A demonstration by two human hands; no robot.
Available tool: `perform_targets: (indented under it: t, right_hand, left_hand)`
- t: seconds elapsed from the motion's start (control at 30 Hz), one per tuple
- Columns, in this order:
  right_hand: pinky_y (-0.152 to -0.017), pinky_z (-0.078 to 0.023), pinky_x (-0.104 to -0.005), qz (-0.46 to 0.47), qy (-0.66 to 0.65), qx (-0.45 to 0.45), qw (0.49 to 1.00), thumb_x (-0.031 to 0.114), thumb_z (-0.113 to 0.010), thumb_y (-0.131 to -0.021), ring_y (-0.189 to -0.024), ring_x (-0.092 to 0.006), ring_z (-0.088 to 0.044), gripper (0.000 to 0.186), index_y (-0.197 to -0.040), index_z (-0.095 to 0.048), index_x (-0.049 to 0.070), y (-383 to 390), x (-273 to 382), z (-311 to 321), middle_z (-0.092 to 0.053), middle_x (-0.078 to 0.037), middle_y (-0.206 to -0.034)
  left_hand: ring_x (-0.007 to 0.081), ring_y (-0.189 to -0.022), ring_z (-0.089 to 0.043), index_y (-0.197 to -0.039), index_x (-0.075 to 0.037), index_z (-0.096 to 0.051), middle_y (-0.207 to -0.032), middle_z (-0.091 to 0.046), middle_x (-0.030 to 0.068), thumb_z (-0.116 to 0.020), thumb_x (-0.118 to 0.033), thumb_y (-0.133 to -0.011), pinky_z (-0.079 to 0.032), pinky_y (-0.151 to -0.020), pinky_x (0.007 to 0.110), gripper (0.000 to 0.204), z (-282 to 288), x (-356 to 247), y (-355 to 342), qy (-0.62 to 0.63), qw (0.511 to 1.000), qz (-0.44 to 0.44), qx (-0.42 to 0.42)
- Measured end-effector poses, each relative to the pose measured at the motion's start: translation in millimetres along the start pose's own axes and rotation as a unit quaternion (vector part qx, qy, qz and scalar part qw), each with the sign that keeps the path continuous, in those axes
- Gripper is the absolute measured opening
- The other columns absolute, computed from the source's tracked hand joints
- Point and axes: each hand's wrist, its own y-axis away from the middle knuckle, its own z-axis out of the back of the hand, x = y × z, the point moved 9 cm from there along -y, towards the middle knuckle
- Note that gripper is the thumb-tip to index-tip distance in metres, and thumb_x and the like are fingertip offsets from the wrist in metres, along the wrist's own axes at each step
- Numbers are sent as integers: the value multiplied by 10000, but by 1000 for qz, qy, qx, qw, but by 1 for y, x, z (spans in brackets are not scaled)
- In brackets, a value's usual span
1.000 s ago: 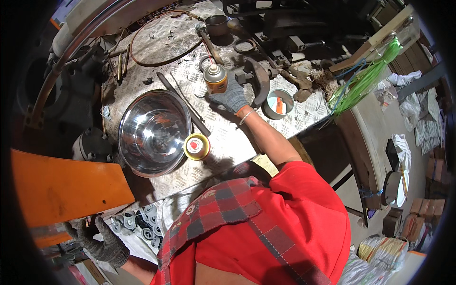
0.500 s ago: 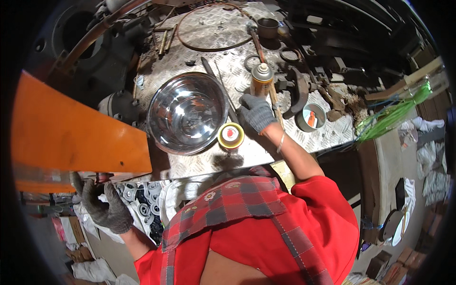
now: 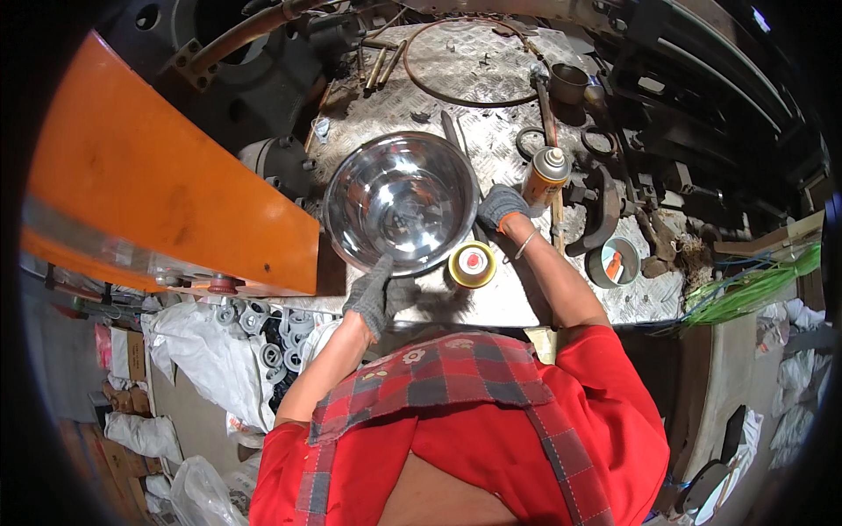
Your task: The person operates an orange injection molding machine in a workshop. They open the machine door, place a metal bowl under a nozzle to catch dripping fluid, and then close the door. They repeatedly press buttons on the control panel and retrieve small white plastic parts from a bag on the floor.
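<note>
A shiny steel bowl [image 3: 421, 175] sits on the patterned metal bench top. My left hand [image 3: 377, 302], in a grey knit glove, is at its near rim with the index finger stretched across the edge and the thumb apart. It grips nothing. My right hand [image 3: 503, 207], also gloved, is beside the bowl's right rim with curled fingers. Their tips are hard to see, so I cannot tell whether they hold the rim. An upright spray can [image 3: 545, 175] stands just beyond that hand. Between my hands is a yellow-rimmed can [image 3: 472, 265] with a red-and-white top.
An orange machine panel [image 3: 184, 184] juts in at left. A round tin [image 3: 613, 263] with an orange item inside, a curved metal piece [image 3: 603, 210] and dark metal parts lie at right. At the back are a wire hoop [image 3: 474, 103] and a small pot [image 3: 569, 83].
My left hand has come from beneath the orange panel to the bowl's near rim. The right hand has shifted left from the spray can toward the bowl. The whole view has swung.
</note>
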Motion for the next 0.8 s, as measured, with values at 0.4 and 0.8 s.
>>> perform_targets:
  t: [0.4,0.8]
  right_hand:
    - [-622,-498,-419,258,71,-237,934,193,-617,-751,-682,-336,-628,185,-725,-633,10,67,27,63,-630,-173,-702]
    - [-669,-470,-294,282,-343,-114,889,118,-537,-793,-688,-167,-564,160,-873,-632,18,147,70,133,-605,-71,-749]
  left_hand:
    - [314,-791,-666,-1070,33,-541,-936,-648,207,-499,-293,-951,-592,-687,398,349,-9,-46,-43,130,982,-86,-108]
    - [98,-694,-581,-1209,-17,-552,-990,-650,67,-609,-195,-913,-510,-586,228,351,-173,-124,25,-210,937,-238,147]
